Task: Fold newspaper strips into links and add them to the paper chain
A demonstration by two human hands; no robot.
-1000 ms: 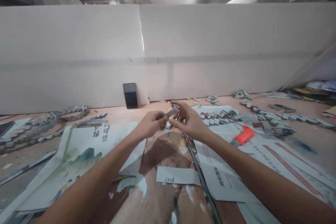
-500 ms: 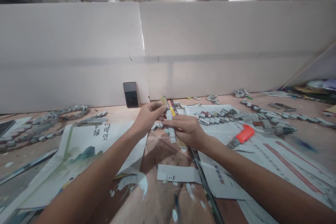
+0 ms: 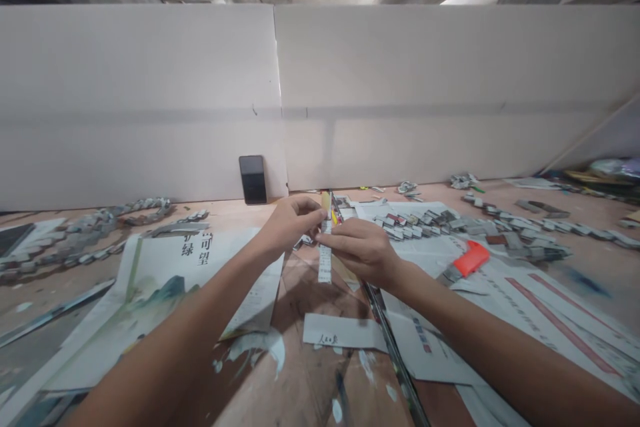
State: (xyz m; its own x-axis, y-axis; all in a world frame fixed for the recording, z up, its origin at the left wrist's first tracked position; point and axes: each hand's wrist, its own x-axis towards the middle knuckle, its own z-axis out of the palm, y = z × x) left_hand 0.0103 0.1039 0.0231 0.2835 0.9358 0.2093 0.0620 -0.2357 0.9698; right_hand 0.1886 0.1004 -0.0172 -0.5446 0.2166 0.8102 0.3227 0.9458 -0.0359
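A narrow folded strip of printed paper (image 3: pixel 325 263) stands between my hands over the middle of the table, its lower end hanging down. My left hand (image 3: pixel 295 223) pinches its upper part from the left, thumb and fingers together. From the right, my right hand (image 3: pixel 364 247) grips the same strip just below, fingertips close to those of the left. Behind the hands, part of a yellow object (image 3: pixel 335 216) shows. Below them a white paper strip with black characters (image 3: pixel 345 331) lies flat on the table.
Folded-paper chains (image 3: pixel 417 223) lie at the right, others (image 3: pixel 95 230) at the left. A red-handled cutter (image 3: pixel 470 259) rests on printed sheets (image 3: pixel 530 307). A phone (image 3: pixel 253 179) leans on the white board (image 3: pixel 150 80). A long dark rod (image 3: pixel 397 353) runs toward me beside the right forearm.
The paper strip has turned more upright, and its upper part is now more covered by my fingers. My hands have drawn closer together. The whole view has shifted slightly.
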